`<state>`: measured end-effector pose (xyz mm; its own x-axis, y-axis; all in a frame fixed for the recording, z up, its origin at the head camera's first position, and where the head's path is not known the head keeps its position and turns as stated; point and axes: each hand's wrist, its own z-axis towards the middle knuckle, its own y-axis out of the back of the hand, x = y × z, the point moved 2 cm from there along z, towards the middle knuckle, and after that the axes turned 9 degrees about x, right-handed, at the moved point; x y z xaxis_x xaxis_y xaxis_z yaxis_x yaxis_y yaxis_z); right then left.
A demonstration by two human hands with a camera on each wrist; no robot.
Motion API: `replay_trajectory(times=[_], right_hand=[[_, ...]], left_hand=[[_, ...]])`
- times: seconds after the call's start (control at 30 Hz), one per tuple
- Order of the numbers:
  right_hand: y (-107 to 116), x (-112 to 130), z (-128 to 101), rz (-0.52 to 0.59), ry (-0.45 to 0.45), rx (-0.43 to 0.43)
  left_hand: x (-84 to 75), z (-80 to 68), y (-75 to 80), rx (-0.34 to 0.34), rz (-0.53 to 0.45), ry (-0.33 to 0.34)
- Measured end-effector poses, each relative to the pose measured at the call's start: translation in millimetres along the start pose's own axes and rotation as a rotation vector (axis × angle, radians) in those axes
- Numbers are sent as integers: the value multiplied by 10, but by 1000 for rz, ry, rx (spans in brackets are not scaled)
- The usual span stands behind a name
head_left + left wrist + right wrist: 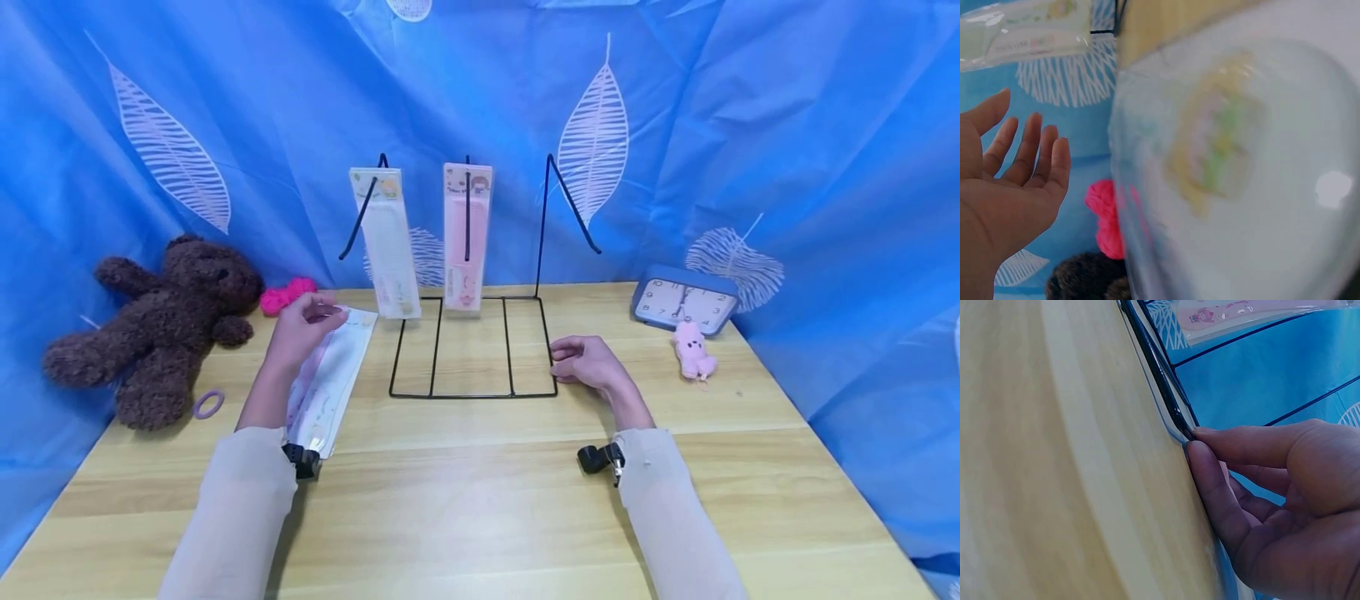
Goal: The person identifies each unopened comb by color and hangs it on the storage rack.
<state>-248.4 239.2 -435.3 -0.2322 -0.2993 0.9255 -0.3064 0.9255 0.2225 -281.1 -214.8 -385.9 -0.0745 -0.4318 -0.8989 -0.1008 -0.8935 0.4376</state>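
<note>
The left hand (300,327), fingers relaxed, is reaching over the packaged comb (330,383) near the desk's left edge; the right hand (588,362) is pinching the wire rack (472,393) steady. Next likely needs gripping that pack for hanging.

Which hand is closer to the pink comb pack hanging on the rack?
Right, though narrowly. The right hand touches the wire rack's base just right of the pink comb pack; the left hand hovers farther left over a packet on the table.
</note>
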Motion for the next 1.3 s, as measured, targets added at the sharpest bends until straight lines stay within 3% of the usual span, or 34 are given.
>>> replay_trajectory(times=[0.13,0.37,0.6,0.9,1.03,1.3], right_hand=[[-6,-12,4,5,2,6],[-2,-25,5,12,7,11],[-4,7,-14,3,6,4],[23,8,-20,-6,1,-1],[28,5,0,1,3,8],[10,-4,10,-4,-2,3]], left_hand=[[117,-34,5,60,62,18],[229,-45,43,181,163,131],[318,-48,46,251,153,225],[373,-24,16,287,222,219],[358,-22,45,267,253,209],[421,11,152,135,250,115]])
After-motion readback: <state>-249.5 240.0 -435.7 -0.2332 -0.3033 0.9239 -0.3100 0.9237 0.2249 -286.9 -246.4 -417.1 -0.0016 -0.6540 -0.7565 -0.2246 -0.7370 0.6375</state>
